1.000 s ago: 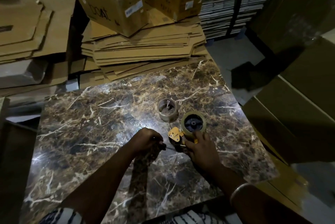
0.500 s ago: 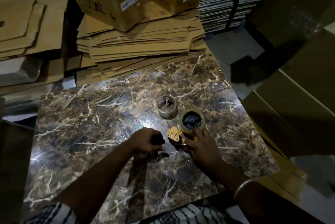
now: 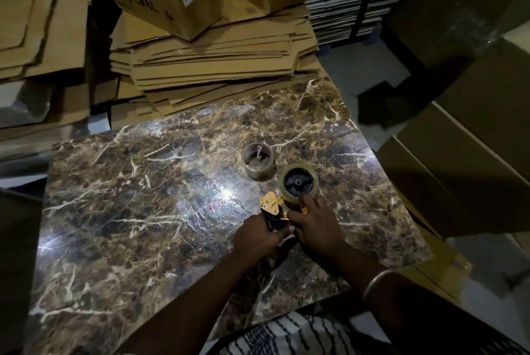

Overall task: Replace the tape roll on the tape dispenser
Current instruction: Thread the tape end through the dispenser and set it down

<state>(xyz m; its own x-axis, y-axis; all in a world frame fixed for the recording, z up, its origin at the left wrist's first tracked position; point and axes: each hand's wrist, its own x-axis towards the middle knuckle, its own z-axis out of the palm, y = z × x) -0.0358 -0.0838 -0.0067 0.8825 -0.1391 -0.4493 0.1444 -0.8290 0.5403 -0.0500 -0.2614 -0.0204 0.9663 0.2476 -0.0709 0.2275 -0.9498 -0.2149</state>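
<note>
My left hand and right hand both grip the yellow tape dispenser lying on the marble table. Tape roll sits on its hub; empty core stands just beside (untouched).

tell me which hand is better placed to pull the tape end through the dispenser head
Left, probably. The left hand sits at the yellow dispenser head, while the right hand rests on the frame below the mounted tape roll, steadying it.
</note>
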